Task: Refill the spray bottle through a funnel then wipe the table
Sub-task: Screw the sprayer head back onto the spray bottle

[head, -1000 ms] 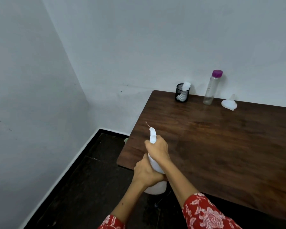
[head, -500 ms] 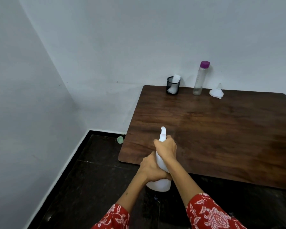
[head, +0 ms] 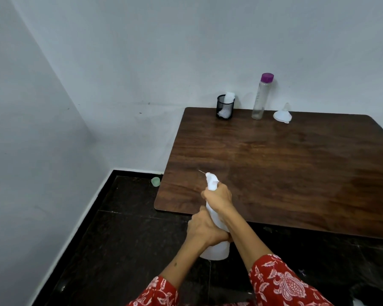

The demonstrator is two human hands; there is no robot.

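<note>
I hold a white spray bottle (head: 216,250) upright in front of the brown wooden table (head: 285,168), near its front left corner. My left hand (head: 205,229) grips the bottle's body. My right hand (head: 218,197) grips the neck just under the white spray head (head: 211,182), whose nozzle points away to the left. On the table's far edge stand a clear water bottle with a purple cap (head: 262,97) and a white funnel (head: 282,114) resting mouth down. A black mesh cup (head: 225,107) beside them holds a white cloth (head: 229,97).
White walls meet in a corner to the left of the table. A dark tiled floor (head: 124,239) lies below, with a small green cup (head: 156,181) on it near the table's left edge.
The view has shifted, so the table now sits further right and higher. Both hands keep their grip on the spray bottle; the nozzle has swung from pointing straight away to pointing left.
</note>
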